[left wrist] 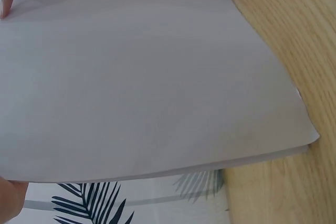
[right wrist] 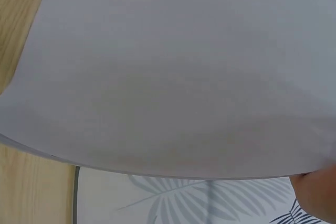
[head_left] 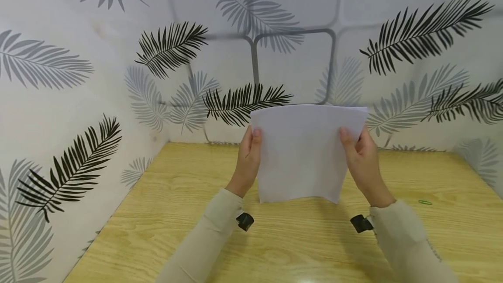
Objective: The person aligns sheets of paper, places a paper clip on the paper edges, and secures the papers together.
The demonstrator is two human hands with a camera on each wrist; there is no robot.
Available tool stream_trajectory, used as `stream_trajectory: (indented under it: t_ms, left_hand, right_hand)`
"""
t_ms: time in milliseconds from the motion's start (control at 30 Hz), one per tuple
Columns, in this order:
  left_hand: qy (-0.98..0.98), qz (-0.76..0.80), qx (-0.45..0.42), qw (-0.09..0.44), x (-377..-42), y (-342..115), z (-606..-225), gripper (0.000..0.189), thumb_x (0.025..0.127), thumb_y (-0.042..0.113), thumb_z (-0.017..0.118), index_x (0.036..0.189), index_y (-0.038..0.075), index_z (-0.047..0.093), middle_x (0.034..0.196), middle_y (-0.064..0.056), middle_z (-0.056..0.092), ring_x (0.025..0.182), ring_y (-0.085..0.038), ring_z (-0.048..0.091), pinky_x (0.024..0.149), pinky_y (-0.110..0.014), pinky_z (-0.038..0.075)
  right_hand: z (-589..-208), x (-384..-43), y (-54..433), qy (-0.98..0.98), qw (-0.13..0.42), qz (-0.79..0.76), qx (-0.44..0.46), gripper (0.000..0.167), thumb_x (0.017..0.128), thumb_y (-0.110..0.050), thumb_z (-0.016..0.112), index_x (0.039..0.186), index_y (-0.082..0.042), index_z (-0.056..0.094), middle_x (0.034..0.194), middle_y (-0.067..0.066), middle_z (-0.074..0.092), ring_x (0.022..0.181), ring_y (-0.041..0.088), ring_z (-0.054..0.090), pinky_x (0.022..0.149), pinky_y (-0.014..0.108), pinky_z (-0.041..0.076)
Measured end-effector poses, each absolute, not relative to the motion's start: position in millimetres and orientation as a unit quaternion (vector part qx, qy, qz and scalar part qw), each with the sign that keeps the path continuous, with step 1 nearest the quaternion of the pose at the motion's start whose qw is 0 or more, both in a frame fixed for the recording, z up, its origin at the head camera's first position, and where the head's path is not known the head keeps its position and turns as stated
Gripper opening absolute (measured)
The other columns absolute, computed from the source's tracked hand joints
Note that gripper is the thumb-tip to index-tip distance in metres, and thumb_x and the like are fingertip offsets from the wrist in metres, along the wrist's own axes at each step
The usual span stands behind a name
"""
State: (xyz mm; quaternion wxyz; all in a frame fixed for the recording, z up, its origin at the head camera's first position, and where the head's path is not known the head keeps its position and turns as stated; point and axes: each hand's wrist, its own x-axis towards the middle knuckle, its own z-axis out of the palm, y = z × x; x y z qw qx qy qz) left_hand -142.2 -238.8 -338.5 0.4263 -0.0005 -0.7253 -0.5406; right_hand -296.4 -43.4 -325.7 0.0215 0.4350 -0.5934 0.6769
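White sheets of paper (head_left: 300,156) stand upright above the table, held between both hands. My left hand (head_left: 248,154) grips the left edge, thumb on the near face and the other fingers behind. On the opposite edge my right hand (head_left: 363,160) pinches the paper the same way, its thumb near the upper right corner. The paper bows slightly, and its lower edge curves. In the left wrist view, the paper (left wrist: 152,77) shows more than one layer along its side edge. The right wrist view has the paper (right wrist: 168,77) filling most of the frame.
A small green paper clip (head_left: 425,202) lies on the wooden table (head_left: 177,213), right of the right hand. Behind the table rises a wall (head_left: 220,3) with a leaf pattern. Each sleeve cuff carries a small black camera (head_left: 245,221).
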Motion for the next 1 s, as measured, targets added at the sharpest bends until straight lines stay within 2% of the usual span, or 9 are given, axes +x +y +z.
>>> stream_trajectory:
  t_ms: [67,267,367,533,600,833,1000]
  left_hand:
    - [-0.724,-0.542,0.003,0.427,-142.9,-239.6,-341.2,0.044,0.107,0.031,0.029,0.137,0.001,0.043,0.116,-0.017,0.053,0.102,-0.019,0.053,0.092,-0.035,0.045]
    - [-0.717,-0.563,0.013,0.411,-145.4,-238.8,-343.3,0.036,0.107,0.017,0.028,0.132,-0.002,0.046,0.109,-0.023,0.056,0.09,-0.024,0.058,0.078,-0.034,0.05]
    - [-0.712,-0.572,0.01,0.407,-145.1,-235.8,-340.6,0.033,0.106,0.012,0.032,0.129,-0.006,0.046,0.109,-0.026,0.056,0.09,-0.026,0.06,0.078,-0.035,0.051]
    - [-0.72,-0.561,0.029,0.407,-134.7,-224.4,-330.5,0.026,0.104,0.008,0.038,0.122,-0.009,0.049,0.104,-0.026,0.059,0.088,-0.024,0.061,0.078,-0.034,0.051]
    - [-0.724,-0.56,0.036,0.401,-131.8,-221.2,-329.6,0.026,0.104,0.007,0.039,0.122,-0.009,0.049,0.105,-0.025,0.059,0.089,-0.025,0.061,0.079,-0.035,0.052]
    - [-0.735,-0.554,0.041,0.389,-134.2,-218.1,-335.7,0.024,0.103,0.005,0.04,0.118,-0.012,0.048,0.106,-0.031,0.057,0.094,-0.043,0.061,0.082,-0.05,0.051]
    - [-0.731,-0.554,0.059,0.395,-146.3,-227.7,-351.5,0.024,0.103,0.008,0.042,0.118,-0.009,0.051,0.106,-0.028,0.06,0.095,-0.04,0.062,0.081,-0.048,0.051]
  right_hand:
    - [-328.2,-296.1,-43.6,-0.606,0.021,0.669,0.429,0.02,0.102,-0.015,0.047,0.118,-0.005,0.053,0.1,-0.003,0.062,0.086,0.01,0.063,0.07,0.021,0.052]
    - [-333.5,-296.4,-43.9,-0.618,0.026,0.662,0.424,0.02,0.101,-0.012,0.049,0.115,0.001,0.054,0.096,-0.01,0.064,0.084,0.006,0.064,0.069,0.019,0.052]
    - [-335.8,-296.6,-44.6,-0.621,0.031,0.661,0.42,0.02,0.1,-0.012,0.051,0.115,0.002,0.054,0.095,-0.011,0.064,0.083,0.005,0.065,0.068,0.019,0.053]
    - [-342.3,-296.0,-46.9,-0.63,0.019,0.655,0.416,0.026,0.099,-0.013,0.054,0.115,0.008,0.055,0.095,-0.011,0.064,0.082,0.005,0.065,0.067,0.021,0.054]
    - [-345.4,-295.8,-47.2,-0.634,0.012,0.651,0.417,0.028,0.099,-0.013,0.054,0.115,0.01,0.056,0.095,-0.008,0.065,0.082,0.006,0.066,0.067,0.023,0.055]
    - [-352.1,-296.5,-45.7,-0.651,0.018,0.623,0.434,0.023,0.098,-0.01,0.056,0.112,0.007,0.059,0.099,0.009,0.065,0.082,0.005,0.065,0.066,0.024,0.055]
    - [-351.5,-296.2,-46.0,-0.656,0.02,0.618,0.433,0.024,0.098,-0.01,0.057,0.114,0.007,0.059,0.104,0.022,0.064,0.083,0.003,0.064,0.066,0.024,0.055]
